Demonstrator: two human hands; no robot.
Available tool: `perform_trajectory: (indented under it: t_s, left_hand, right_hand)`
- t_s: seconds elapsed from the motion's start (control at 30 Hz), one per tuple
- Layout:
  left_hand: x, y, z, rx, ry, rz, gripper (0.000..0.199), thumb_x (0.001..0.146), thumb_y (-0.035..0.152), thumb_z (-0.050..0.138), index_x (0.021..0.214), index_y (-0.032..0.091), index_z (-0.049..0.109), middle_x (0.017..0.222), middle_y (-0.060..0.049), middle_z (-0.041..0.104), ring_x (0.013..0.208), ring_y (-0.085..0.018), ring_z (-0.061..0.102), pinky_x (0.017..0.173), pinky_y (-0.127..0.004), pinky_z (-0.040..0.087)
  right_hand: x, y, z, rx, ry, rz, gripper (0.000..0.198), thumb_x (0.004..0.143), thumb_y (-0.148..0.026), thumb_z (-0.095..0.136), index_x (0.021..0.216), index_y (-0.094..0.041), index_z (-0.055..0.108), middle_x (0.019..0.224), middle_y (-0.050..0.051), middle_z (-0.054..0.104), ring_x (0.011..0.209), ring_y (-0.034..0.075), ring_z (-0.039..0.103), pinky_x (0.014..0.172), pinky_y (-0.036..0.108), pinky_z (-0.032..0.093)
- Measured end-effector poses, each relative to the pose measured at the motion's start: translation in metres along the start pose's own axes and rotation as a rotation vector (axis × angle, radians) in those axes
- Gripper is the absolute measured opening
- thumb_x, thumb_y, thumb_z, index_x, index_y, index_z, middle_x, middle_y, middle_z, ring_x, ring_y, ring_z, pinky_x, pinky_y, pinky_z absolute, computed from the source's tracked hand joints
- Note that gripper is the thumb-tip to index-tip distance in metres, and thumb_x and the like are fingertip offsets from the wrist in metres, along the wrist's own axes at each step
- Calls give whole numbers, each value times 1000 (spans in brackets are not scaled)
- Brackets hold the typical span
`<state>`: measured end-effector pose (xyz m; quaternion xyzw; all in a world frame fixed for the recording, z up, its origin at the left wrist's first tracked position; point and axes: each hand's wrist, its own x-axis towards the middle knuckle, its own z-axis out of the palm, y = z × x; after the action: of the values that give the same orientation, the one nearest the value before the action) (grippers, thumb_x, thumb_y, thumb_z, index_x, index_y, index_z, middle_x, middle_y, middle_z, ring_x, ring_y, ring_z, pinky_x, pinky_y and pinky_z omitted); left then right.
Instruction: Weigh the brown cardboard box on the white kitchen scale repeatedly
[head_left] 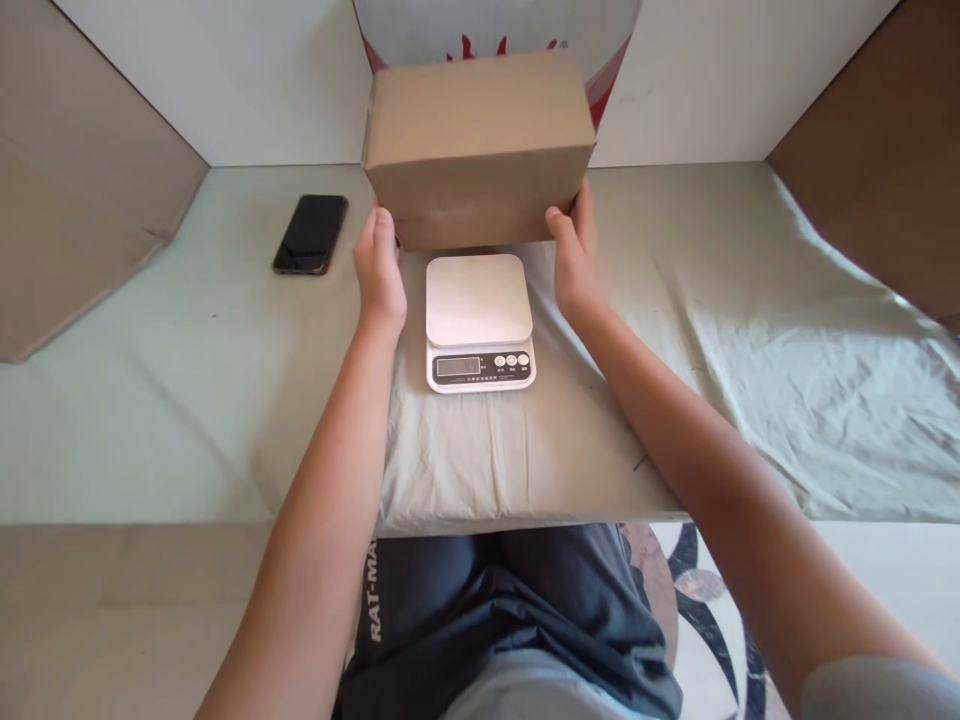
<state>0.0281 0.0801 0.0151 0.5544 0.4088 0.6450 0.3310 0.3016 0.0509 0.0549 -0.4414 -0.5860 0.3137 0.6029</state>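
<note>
A closed brown cardboard box [484, 150] is gripped between my two hands at the far side of the cloth-covered table. My left hand [380, 265] presses on its lower left end, thumb up, with the other fingers partly hidden. On the lower right corner, my right hand [576, 250] holds it with the thumb on the front face. Just nearer to me than the box sits a white digital kitchen scale [478, 300]; its bare platform shows, and the digits on its display are too faint to read. Whether the box touches the table is hard to tell.
A black smartphone [310, 234] lies on the green cloth [187, 330] left of my left hand. Large cardboard panels [82, 170] stand at both sides. Behind the box are a white wall [697, 80] and a grey panel with red markings [487, 25].
</note>
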Motion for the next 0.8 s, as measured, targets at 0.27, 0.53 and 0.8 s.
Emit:
perform_trajectory:
  t_s: [0.27,0.53,0.8]
  left_hand:
    - [-44,70,-23,-64,-28,137,99,93,105,59,147,23,76,157,-16,74,168,-39,58,141,-56,44]
    - [-126,94,-25,-46,28,151,73,105,81,64,143,23,86,145,-16,84,152,-45,73,129,-61,58]
    - [-131,105,-20,41,109,44,84,104,85,62,136,12,87,143,-23,84,145,-43,77,123,-54,63]
  right_hand:
    - [-44,-67,-25,-66,-26,-250,67,103,-63,57,167,-43,50,175,1,58,171,28,50,148,46,43]
    - [-117,-38,-34,-98,-67,-134,93,98,-90,54,176,-42,35,179,8,52,179,38,40,153,59,32]
    - [-130,-56,-26,-90,-56,-22,87,101,-85,50,176,-44,37,181,7,52,179,37,40,153,59,34]
